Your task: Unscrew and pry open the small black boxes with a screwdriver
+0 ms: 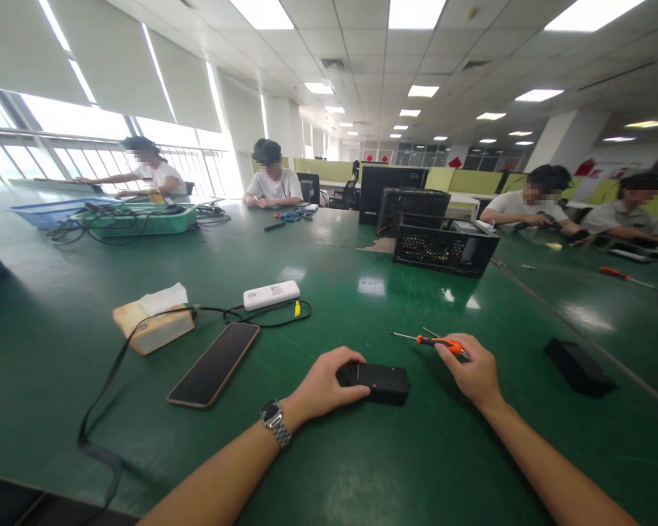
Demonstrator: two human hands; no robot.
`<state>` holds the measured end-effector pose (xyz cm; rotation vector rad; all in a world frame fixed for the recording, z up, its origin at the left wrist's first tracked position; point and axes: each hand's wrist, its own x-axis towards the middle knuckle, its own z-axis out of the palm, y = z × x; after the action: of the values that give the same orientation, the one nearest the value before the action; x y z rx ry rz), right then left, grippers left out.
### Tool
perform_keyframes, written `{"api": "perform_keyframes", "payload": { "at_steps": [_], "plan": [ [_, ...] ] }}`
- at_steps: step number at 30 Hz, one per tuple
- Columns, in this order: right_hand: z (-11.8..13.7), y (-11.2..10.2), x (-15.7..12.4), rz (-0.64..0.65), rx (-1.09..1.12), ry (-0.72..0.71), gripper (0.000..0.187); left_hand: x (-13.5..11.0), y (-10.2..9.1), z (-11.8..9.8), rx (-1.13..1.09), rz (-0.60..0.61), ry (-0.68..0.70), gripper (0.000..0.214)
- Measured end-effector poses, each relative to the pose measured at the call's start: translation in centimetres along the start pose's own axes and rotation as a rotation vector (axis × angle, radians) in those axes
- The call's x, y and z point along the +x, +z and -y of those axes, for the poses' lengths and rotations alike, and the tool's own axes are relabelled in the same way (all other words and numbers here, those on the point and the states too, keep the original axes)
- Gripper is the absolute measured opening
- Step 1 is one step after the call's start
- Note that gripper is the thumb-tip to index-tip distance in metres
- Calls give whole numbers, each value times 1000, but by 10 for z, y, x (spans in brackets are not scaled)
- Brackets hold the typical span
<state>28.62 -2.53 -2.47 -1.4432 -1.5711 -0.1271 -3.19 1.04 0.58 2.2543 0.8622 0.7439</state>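
My left hand (334, 380) grips a small black box-shaped device (387, 383) by its left end, thumb along the near side and fingers over the far side. The device rests on the green table, and small screws show on its face. To the right, my right hand (474, 369) is closed around an orange and black screwdriver (441, 342), its thin shaft pointing left. A second thin metal shaft shows just behind the handle; what it belongs to is hidden. Farther right lies another black box-shaped piece (578, 367), apart from both hands.
A phone (215, 365), a tissue pack (156, 321) and a white power bank-like device (271, 294) with a black cable lie on the left. Open black computer cases (444, 245) stand at the back. Cables fill a green basket (167, 221). Several people sit around the table.
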Motion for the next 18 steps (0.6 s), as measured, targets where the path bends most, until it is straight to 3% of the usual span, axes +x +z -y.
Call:
{"api": "perform_keyframes", "payload": {
  "at_steps": [9,18],
  "plan": [
    [7,0,-3,-162,122,170,29,-3,0,1,40,-29,3,36],
    [2,7,-23,-275,481,591,38,-12,-7,3,9,0,-10,37]
  ]
}}
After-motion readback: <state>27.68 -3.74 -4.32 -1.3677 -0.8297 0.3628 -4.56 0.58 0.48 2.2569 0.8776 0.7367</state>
